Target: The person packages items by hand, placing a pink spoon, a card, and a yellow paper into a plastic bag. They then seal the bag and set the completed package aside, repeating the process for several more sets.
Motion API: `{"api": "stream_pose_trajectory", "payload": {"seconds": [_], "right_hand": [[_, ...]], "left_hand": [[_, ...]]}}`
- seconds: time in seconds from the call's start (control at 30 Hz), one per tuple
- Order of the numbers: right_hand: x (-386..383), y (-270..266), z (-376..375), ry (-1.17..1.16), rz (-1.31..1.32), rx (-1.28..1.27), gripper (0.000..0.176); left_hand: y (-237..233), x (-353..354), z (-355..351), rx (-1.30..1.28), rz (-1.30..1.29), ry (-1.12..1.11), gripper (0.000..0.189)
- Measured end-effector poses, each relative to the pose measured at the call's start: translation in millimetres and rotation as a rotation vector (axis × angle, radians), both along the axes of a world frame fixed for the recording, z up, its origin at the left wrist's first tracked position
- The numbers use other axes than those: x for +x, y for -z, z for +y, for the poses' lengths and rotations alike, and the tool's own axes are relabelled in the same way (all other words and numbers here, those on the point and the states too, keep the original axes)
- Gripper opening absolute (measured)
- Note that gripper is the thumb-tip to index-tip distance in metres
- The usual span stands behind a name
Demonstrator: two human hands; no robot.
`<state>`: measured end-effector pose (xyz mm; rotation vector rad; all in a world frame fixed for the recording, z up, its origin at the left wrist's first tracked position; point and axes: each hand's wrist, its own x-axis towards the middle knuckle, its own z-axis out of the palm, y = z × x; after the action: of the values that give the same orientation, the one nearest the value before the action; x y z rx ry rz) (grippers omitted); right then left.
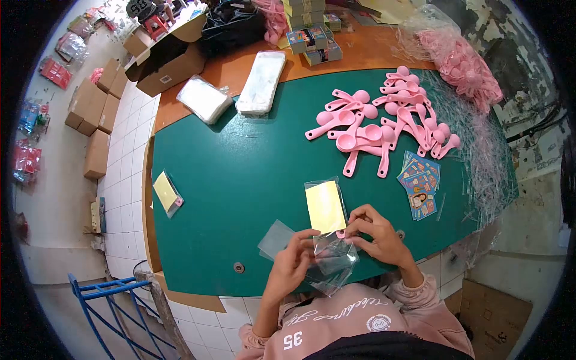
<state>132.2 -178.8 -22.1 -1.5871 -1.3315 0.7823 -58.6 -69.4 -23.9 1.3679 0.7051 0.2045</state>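
Near the green surface's (240,174) front edge, a clear bag (327,245) is pinched between the left hand's (290,264) and right hand's (379,237) fingertips, beside a yellow card (325,207).

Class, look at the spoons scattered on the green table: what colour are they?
The spoons are plain pink all over, seen best in the head view.

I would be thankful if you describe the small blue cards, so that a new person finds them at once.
On the green table, look just past the right hand. The blue cards overlap there in a loose fan, short of the pink scoops. Their printed pictures set them apart from those plain scoops.
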Motion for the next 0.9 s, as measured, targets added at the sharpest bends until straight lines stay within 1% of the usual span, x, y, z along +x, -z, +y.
{"api": "stream_pose_trajectory", "payload": {"seconds": [0.03, 0.07, 0.13, 0.17, 0.23, 0.27, 0.33, 0.37, 0.43, 0.57, 0.63, 0.77, 0.83, 0.87, 0.9], "right_hand": [[-1, 0, -1, 0.000, 0.039, 0.001, 0.015], [-2, -2, 0, 0.000, 0.041, -0.001, 0.015], [-3, -3, -2, 0.046, 0.050, -0.015, 0.012], [-4, -1, -3, 0.049, 0.051, -0.020, 0.012], [-6, 6, -7, 0.132, 0.277, -0.143, 0.008], [-9, 8, -7, 0.133, 0.277, -0.144, 0.008], [-17, 11, -4, 0.263, 0.528, -0.179, 0.007], [-18, 12, -4, 0.262, 0.526, -0.176, 0.007], [-21, 13, -2, 0.318, 0.511, -0.212, 0.008], [-29, 11, 2, 0.387, 0.537, -0.182, 0.008], [-32, 9, 3, 0.438, 0.501, -0.143, 0.007], [-34, 8, 4, 0.469, 0.546, -0.109, 0.010], [-34, 4, 3, 0.407, 0.517, -0.144, 0.021], [-33, 4, 3, 0.409, 0.516, -0.143, 0.021], [-33, 3, 2, 0.388, 0.453, -0.158, 0.024]], "left_hand": [[-6, 4, 2, 0.198, 0.045, 0.047, 0.024], [-2, 5, 1, 0.196, 0.046, 0.047, 0.024], [9, 6, -1, 0.246, -0.032, 0.071, 0.015], [10, 7, -1, 0.240, -0.032, 0.074, 0.015], [7, 10, 0, 0.194, -0.008, -0.038, 0.007], [6, 11, 0, 0.192, -0.008, -0.038, 0.007], [3, 14, -2, 0.268, 0.060, -0.048, 0.009], [3, 15, -3, 0.271, 0.059, -0.049, 0.009], [4, 16, -4, 0.166, 0.101, -0.123, 0.008], [17, 16, -4, 0.163, 0.140, -0.162, 0.013], [15, 21, -7, 0.098, -0.002, -0.318, 0.018], [20, 15, -7, 0.129, -0.011, -0.296, 0.021], [10, 13, -2, 0.032, 0.111, -0.119, 0.023], [8, 12, 0, 0.032, 0.110, -0.117, 0.023], [6, 12, 3, 0.096, 0.043, -0.102, 0.026]]}}
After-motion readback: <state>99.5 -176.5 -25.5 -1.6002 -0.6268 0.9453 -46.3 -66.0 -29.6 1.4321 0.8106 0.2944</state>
